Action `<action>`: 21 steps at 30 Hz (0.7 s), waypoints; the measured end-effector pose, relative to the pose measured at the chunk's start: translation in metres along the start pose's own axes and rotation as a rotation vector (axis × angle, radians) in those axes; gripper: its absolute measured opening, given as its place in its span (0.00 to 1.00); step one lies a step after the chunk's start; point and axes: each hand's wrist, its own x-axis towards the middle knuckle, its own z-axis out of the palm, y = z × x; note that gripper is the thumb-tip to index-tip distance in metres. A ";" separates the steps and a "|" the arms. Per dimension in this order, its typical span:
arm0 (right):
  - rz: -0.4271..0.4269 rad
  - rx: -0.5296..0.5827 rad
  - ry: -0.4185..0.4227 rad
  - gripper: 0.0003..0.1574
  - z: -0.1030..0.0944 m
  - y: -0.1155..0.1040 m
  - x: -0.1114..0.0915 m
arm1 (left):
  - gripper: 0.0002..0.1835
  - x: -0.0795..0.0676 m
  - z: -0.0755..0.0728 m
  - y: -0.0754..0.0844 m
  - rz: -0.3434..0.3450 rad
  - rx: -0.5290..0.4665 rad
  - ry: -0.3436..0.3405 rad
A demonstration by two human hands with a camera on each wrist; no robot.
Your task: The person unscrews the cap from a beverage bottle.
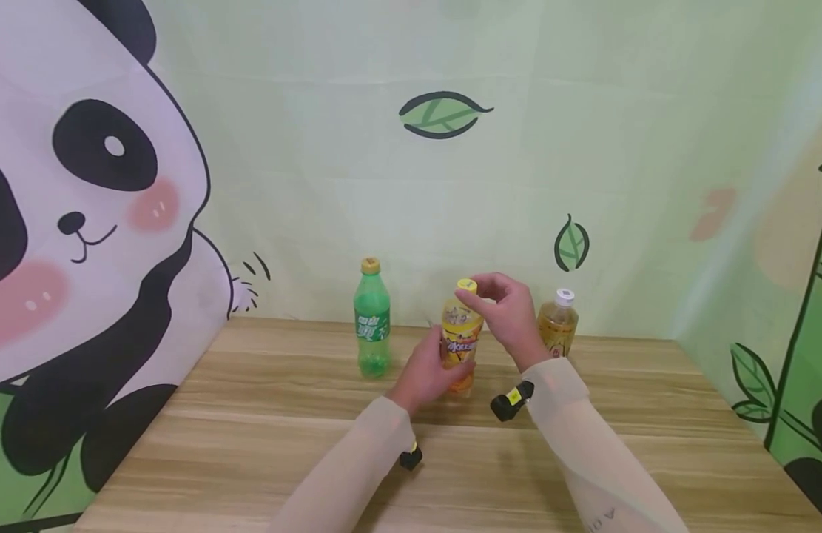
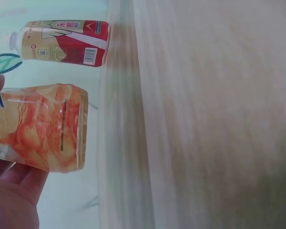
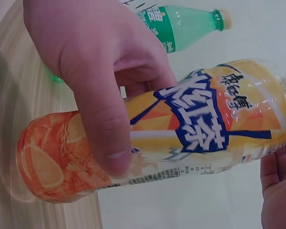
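Note:
A clear plastic iced tea bottle (image 1: 460, 342) with a yellow-and-orange label and yellow cap (image 1: 467, 285) is held nearly upright. My left hand (image 1: 425, 371) grips its lower body; in the right wrist view the left thumb (image 3: 115, 162) lies across the label. At the top, my right hand (image 1: 512, 314) pinches the cap between thumb and fingers. The right wrist view cuts off the cap, showing only part of the right hand (image 3: 281, 183). In the left wrist view, the bottle's base (image 2: 62, 129) appears slightly above the tabletop.
A green soda bottle (image 1: 373, 322) with a yellow cap stands left of the hands on the wooden table (image 1: 284, 422). A white-capped bottle (image 1: 562, 318) with a beige-and-red label stands at the right, partly behind the right wrist. A panda-printed backdrop (image 1: 317, 185) rises behind.

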 end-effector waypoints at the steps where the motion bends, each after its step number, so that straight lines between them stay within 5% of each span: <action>1: -0.004 -0.001 0.000 0.32 0.000 -0.001 -0.001 | 0.34 -0.001 0.000 0.000 0.005 -0.004 -0.002; 21: -0.012 0.014 0.027 0.32 -0.003 -0.011 -0.023 | 0.37 -0.023 -0.003 0.013 0.022 -0.032 -0.062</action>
